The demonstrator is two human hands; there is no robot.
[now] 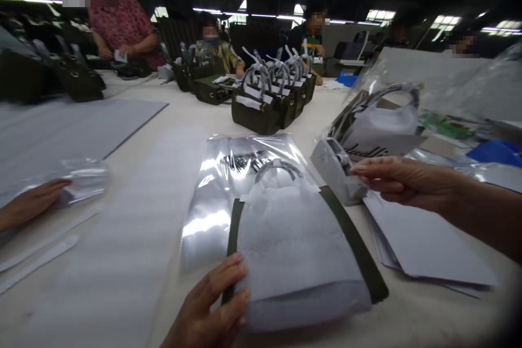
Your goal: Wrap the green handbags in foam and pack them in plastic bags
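Note:
A dark green handbag [353,239] lies before me, its front covered by a white sheet [293,244] and its wrapped handle [281,166] pointing away. My left hand [214,304] grips the bag's near left edge, fingers and thumb on the side of the sheet. Under the bag's far part is a clear plastic bag [207,223] with dark print. At the right, my right hand [391,179] is closed in a pinch at a light grey tape dispenser [332,166]. Whatever its fingertips hold is too small to make out.
Another person's hand [36,204] rests on clear plastic [87,179] at the left. White sheets [432,239] are stacked at the right, below a plastic-wrapped handbag [383,125]. Several green handbags [256,111] stand in a row farther back. Co-workers [122,27] are across the table.

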